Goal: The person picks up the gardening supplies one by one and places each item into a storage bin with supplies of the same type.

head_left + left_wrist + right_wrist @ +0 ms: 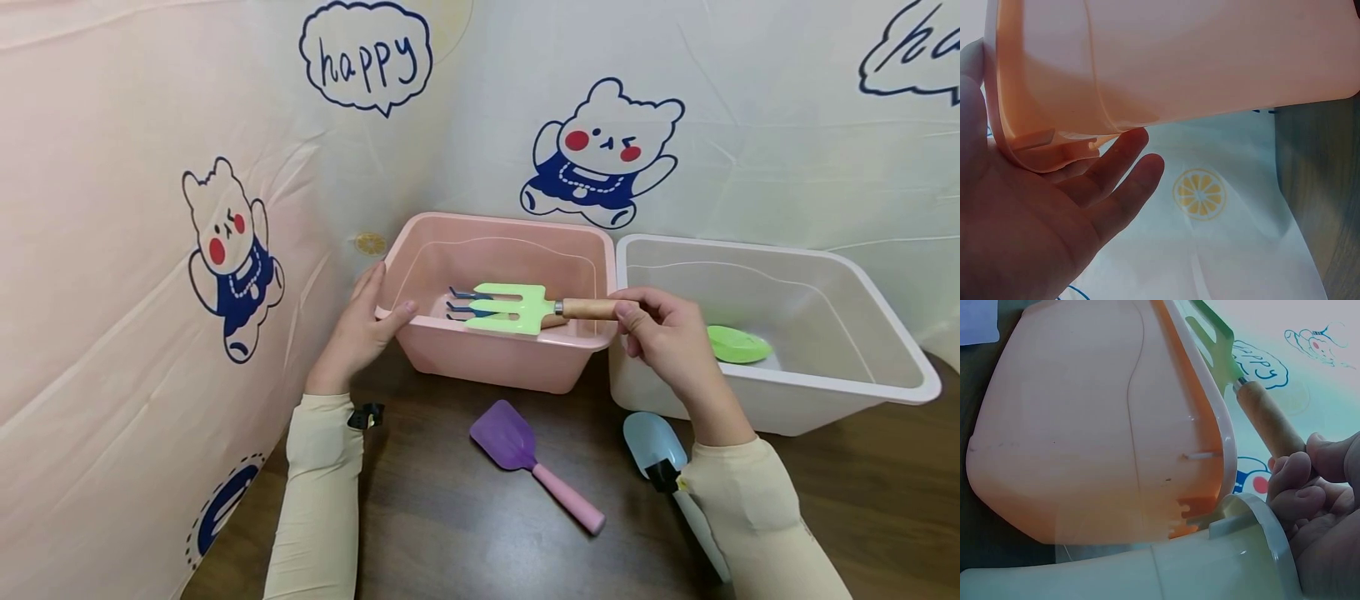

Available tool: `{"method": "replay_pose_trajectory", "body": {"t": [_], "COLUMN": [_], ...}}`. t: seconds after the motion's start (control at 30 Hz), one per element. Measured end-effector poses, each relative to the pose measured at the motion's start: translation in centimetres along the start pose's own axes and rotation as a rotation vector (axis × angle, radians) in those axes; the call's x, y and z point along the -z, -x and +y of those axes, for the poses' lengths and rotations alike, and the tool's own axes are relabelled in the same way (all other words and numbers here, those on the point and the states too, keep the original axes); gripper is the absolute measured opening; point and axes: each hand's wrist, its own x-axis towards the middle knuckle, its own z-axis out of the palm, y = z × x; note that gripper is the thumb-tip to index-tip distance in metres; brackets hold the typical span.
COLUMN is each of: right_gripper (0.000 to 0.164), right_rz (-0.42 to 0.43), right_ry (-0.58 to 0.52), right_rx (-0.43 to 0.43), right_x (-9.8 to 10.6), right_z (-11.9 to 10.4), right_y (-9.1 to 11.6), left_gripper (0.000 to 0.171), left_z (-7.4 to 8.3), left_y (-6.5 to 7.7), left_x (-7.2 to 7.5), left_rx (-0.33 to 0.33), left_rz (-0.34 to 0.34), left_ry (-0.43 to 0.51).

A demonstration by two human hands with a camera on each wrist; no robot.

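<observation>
My right hand (667, 333) pinches the end of the wooden handle of a green garden fork (531, 312). The fork lies level over the front part of the pink bin (487, 362), its tines pointing left. Below it in the bin, a hand rake with blue prongs (461, 294) is partly covered by the fork. At the bin's left end, my left hand (360, 333) grips the rim, thumb over the edge. The left wrist view shows the fingers (1132, 181) around the outside of that rim. In the right wrist view the fork's handle (1269, 419) rises above the rim.
A white bin (787, 404) stands close to the pink one's right, with a bright green object (738, 344) inside. On the dark table (427, 533) lie a purple shovel with a pink handle (506, 437) and a light blue shovel (652, 442), partly behind my right sleeve. Printed cloth (465, 150) hangs behind.
</observation>
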Motion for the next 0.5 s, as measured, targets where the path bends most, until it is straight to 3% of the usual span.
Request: {"method": "replay_pose_trajectory", "body": {"t": [0.5], "right_gripper": [0.023], "right_rz": [0.004], "right_ry": [0.012], "right_rx": [0.015], "right_x": [-0.02], "right_z": [0.16], "right_y": [-0.04], "left_gripper": [0.097], "left_z": [0.03], "left_y": [0.02], "left_x": [-0.06], "left_rx": [0.001], "left_rz": [0.003], "left_ry": [0.002]}}
